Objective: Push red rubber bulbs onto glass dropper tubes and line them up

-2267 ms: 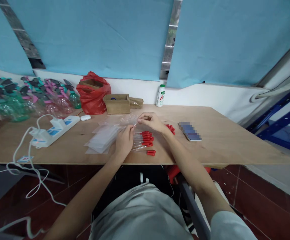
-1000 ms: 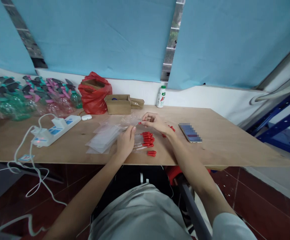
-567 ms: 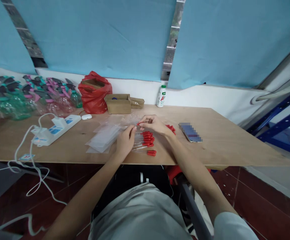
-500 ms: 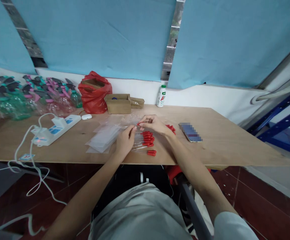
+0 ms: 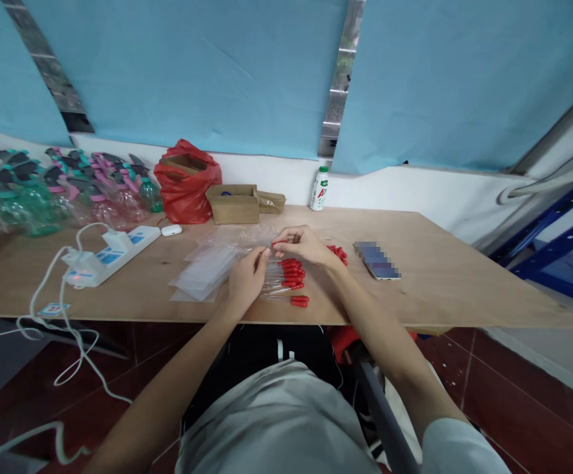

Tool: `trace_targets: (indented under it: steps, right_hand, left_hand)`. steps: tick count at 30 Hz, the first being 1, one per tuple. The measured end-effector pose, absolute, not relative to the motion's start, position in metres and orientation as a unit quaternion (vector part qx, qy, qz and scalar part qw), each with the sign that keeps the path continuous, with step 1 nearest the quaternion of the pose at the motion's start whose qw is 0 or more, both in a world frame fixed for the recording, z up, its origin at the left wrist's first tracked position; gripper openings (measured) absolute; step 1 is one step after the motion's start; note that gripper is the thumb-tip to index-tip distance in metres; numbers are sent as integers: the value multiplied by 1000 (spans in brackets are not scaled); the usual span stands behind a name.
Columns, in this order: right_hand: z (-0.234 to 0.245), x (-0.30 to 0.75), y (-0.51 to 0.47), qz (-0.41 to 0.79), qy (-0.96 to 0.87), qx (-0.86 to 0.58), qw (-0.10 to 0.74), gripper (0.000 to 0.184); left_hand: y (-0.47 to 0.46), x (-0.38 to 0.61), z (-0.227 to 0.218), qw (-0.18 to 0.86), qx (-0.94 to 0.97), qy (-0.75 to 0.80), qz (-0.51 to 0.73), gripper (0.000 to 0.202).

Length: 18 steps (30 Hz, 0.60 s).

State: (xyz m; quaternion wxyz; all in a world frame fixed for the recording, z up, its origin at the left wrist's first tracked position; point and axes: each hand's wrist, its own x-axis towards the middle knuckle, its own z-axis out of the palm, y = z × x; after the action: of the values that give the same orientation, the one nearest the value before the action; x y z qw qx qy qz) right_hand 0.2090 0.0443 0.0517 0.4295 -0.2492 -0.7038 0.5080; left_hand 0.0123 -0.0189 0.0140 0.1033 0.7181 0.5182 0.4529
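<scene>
Right hand [image 5: 306, 245] pinches a red bulb [image 5: 279, 241] over the table [image 5: 444, 276]; left hand [image 5: 245, 278] has thumb and fingers pressed together at its end, anything between them too small to make out. Red-bulbed droppers [image 5: 292, 272] lie between the forearms, clear bags [image 5: 201, 276] beside the left hand.

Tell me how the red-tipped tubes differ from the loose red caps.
The red-tipped tubes are long and mostly clear; the loose red caps are short and red. The tubes lie roughly side by side; the caps lie jumbled. Both rest on the table and show red.
</scene>
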Motion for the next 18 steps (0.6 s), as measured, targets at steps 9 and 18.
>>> trace_targets:
  steps: [9,18]
  right_hand:
    - [48,209,46,521,-694,-244,432,38]
    - [48,211,45,531,-689,-247,426,41]
  left_hand:
    - [-18,10,15,104,730,477,479,33]
    - [-17,10,15,117,734,466,480,32]
